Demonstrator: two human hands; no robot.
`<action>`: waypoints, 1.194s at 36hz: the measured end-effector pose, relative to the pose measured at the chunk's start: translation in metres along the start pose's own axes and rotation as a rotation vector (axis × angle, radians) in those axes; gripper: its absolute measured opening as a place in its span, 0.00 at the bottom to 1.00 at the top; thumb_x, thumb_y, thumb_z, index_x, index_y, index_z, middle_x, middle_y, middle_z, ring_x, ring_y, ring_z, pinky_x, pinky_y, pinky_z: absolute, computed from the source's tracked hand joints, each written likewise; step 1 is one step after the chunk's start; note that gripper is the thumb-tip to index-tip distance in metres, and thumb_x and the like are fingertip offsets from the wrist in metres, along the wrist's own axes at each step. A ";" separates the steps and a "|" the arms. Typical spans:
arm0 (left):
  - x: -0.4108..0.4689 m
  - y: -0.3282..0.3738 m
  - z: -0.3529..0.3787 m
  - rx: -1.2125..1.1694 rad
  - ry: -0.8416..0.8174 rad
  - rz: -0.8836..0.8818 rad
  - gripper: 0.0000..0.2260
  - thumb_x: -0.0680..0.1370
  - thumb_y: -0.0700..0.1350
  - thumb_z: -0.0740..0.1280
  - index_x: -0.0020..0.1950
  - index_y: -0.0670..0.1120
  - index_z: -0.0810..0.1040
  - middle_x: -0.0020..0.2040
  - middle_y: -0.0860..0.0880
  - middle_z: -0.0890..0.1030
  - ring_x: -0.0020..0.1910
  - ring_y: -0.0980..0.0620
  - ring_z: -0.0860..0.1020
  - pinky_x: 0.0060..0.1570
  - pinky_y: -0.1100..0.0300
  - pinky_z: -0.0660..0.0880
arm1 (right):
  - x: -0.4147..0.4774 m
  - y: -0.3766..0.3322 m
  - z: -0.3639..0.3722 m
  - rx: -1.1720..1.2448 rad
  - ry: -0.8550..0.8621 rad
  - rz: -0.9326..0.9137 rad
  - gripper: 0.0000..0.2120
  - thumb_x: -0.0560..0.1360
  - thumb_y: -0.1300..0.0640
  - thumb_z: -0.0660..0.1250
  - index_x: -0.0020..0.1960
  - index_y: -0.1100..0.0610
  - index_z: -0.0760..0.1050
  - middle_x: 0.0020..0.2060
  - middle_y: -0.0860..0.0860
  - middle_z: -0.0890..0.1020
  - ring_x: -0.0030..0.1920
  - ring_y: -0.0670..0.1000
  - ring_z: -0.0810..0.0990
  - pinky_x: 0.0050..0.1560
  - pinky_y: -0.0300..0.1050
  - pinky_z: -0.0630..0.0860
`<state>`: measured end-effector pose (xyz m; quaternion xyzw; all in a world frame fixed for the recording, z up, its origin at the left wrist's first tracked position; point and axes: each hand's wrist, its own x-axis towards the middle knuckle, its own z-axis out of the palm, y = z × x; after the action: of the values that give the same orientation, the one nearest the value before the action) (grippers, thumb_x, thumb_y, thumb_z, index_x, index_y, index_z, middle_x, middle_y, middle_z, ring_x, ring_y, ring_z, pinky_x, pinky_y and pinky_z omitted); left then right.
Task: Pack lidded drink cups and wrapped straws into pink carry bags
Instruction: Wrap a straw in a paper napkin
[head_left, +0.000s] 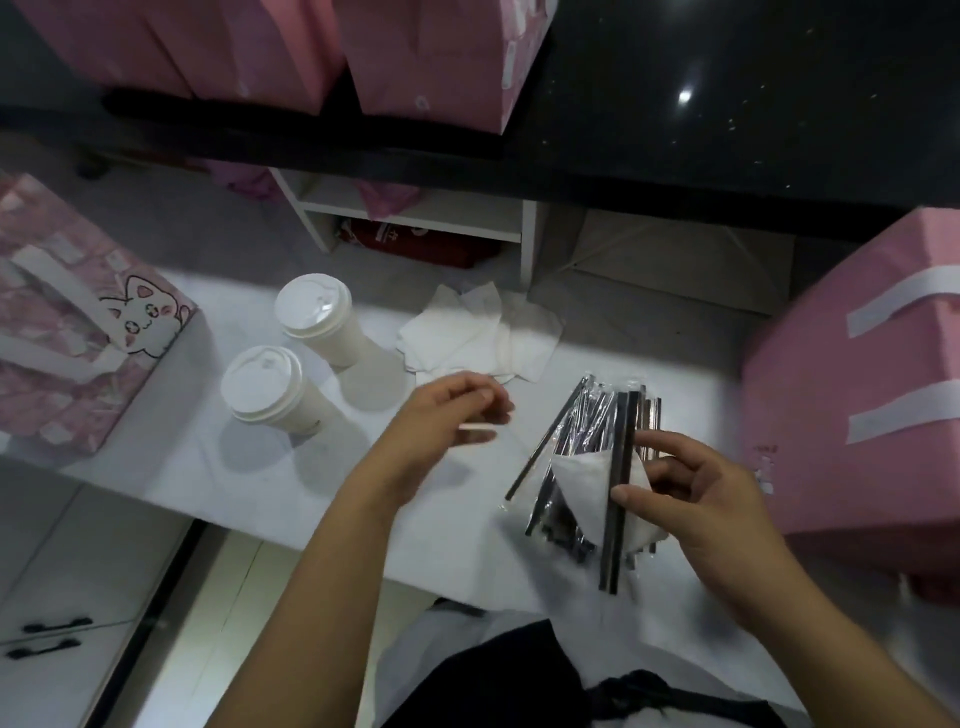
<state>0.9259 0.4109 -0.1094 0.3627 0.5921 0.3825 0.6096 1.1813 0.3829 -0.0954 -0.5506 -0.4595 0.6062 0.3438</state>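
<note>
Two white lidded cups (313, 312) (262, 384) stand on the white counter (260, 467), left of centre. A heap of wrapped dark straws (582, 415) lies to their right. My right hand (691, 499) holds a folded white napkin (582, 493) and two wrapped straws (618, 499) together above that heap. My left hand (447, 421) hovers between the cups and the straws, blurred, with a thin pale strip by its fingers; its grip is unclear. One pink carry bag with a cat print (67, 322) stands at the left, another pink carry bag (862, 395) at the right.
Loose white napkins (478, 332) lie behind the straws. Several pink bags (311, 47) stand on the black shelf (675, 130) above. A white open cabinet (415, 208) with red and pink things sits below the shelf. Drawers with black handles (52, 634) are at the lower left.
</note>
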 end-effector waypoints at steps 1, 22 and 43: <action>0.013 -0.002 -0.011 0.092 0.147 0.031 0.05 0.80 0.39 0.65 0.49 0.45 0.81 0.47 0.48 0.84 0.49 0.50 0.82 0.55 0.50 0.77 | -0.002 0.001 -0.002 -0.027 0.012 -0.012 0.19 0.68 0.68 0.76 0.52 0.47 0.83 0.42 0.64 0.82 0.46 0.67 0.81 0.48 0.60 0.79; 0.128 -0.047 -0.065 0.823 0.459 0.276 0.08 0.79 0.48 0.65 0.55 0.49 0.80 0.56 0.53 0.78 0.53 0.54 0.76 0.50 0.61 0.69 | -0.019 0.001 0.003 -0.506 0.158 -0.310 0.17 0.70 0.68 0.74 0.45 0.45 0.82 0.45 0.41 0.83 0.48 0.44 0.81 0.47 0.31 0.74; 0.019 0.002 0.015 0.084 -0.734 0.068 0.04 0.75 0.42 0.67 0.48 0.45 0.80 0.41 0.54 0.81 0.39 0.56 0.76 0.41 0.63 0.71 | -0.017 -0.023 0.036 -0.131 0.158 -0.109 0.12 0.70 0.73 0.72 0.45 0.57 0.85 0.44 0.54 0.86 0.46 0.56 0.83 0.52 0.57 0.79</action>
<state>0.9413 0.4293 -0.1157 0.5198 0.3371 0.2221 0.7529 1.1462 0.3685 -0.0684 -0.5920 -0.4989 0.5101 0.3747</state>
